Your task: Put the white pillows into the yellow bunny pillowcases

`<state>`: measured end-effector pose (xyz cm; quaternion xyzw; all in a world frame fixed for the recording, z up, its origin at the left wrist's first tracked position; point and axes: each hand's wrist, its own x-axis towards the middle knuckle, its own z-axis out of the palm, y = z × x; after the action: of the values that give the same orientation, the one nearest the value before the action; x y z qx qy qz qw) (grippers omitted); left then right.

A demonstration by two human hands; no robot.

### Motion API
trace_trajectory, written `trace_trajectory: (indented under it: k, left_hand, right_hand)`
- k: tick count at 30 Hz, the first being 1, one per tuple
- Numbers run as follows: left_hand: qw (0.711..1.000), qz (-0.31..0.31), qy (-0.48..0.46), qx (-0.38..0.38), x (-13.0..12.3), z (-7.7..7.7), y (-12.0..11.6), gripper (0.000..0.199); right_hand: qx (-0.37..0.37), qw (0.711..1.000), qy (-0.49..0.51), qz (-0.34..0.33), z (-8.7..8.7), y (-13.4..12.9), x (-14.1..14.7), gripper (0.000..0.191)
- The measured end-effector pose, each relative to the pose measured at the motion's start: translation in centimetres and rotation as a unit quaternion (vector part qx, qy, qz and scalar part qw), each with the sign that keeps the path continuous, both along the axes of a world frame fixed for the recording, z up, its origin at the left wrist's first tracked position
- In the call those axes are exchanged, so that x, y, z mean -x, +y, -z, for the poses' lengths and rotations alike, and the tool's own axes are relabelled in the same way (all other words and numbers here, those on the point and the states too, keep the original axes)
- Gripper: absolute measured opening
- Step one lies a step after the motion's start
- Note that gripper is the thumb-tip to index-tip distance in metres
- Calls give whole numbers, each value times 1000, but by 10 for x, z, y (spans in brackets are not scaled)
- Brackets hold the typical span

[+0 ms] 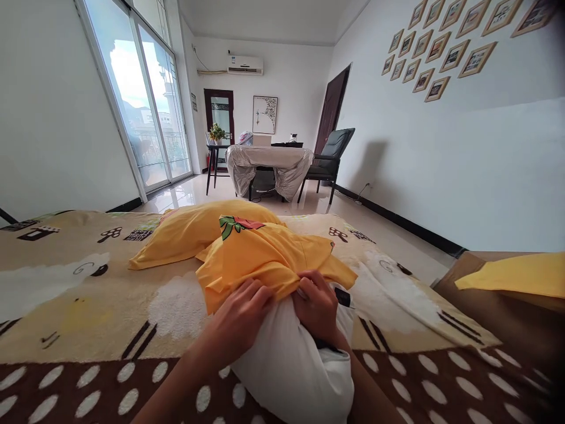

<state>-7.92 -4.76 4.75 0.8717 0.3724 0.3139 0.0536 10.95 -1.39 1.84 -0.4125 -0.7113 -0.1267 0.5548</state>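
Observation:
A yellow pillowcase point(269, 253) with a red and green print lies bunched over the far end of a white pillow point(295, 359). My left hand point(247, 309) is closed on the pillowcase's near edge, left of the middle. Close beside it, my right hand point(315, 306) also grips that edge, with curled fingers against the white pillow. A black label point(342, 297) shows on the pillow to the right of my right hand. Behind the bunched cloth rests another yellow pillow point(189, 232). My fingertips are partly hidden by the cloth.
Under everything spreads a beige and brown blanket point(106, 300) with sheep and white dots. At the right edge, yellow cloth point(516, 274) lies on a brown surface point(468, 271). Farther off stand a covered table point(269, 156) and a black chair point(329, 159).

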Motion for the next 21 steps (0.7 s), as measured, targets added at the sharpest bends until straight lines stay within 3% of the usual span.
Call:
trace_trajectory:
  k: [7,10,16,21]
  left_hand:
    - [989,-67,35,127,40,-14,4,33]
    - [988,-102,41,113,32,-5,8,40]
    - [984,-170,58,7,5,24,28,44]
    - [982,-138,-54,117,8,34,45,45]
  right_hand:
    - [-2,997,74,19,-8,10,-23,27]
    - [-5,996,83,15,-7,12,-25,28]
    - [11,995,102,-3,-7,12,-22,29]
    - [21,996,90,-20,-7,9,-15,28]
